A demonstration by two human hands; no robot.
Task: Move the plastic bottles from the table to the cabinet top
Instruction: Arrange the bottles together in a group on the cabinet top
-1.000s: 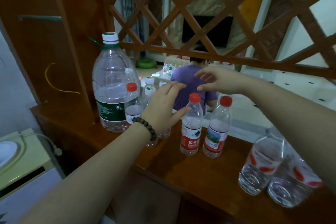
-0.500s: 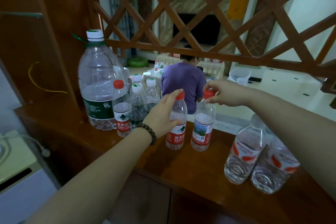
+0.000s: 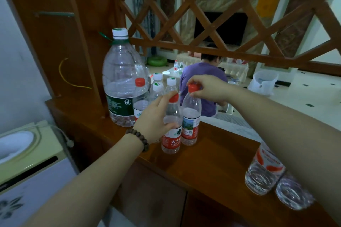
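We have both hands on small red-capped water bottles standing on the wooden cabinet top (image 3: 212, 160). Left hand (image 3: 155, 118), with a bead bracelet (image 3: 138, 139) on its wrist, wraps around the upper body of the red-label bottle (image 3: 171, 131): thumb across the front, fingers behind the neck. Right hand (image 3: 206, 88) pinches the red cap of the neighbouring bottle (image 3: 191, 116), the one with a landscape picture on its label. Both bottles upright, bases on the wood, just beside each other and about touching.

Behind the left hand: a big 6L jug (image 3: 121, 83) with a white cap and green handle ring, upright against the cabinet's side post. Next to it is another red-capped bottle (image 3: 140, 96), then three white-capped bottles (image 3: 162, 86) clustered, partly hidden by the left hand.

Far right, near the front edge: two clear bottles with red-and-white labels (image 3: 265, 169), partly covered by our right forearm; they look tilted by the lens, so we can't tell how they stand.

A wooden lattice screen (image 3: 230, 14) rises from the back of the cabinet. Through it, a person in a purple shirt (image 3: 201, 73) sits with their back to us at a table (image 3: 169, 72) with more bottles on it. Lower left, a white appliance (image 3: 27, 153).
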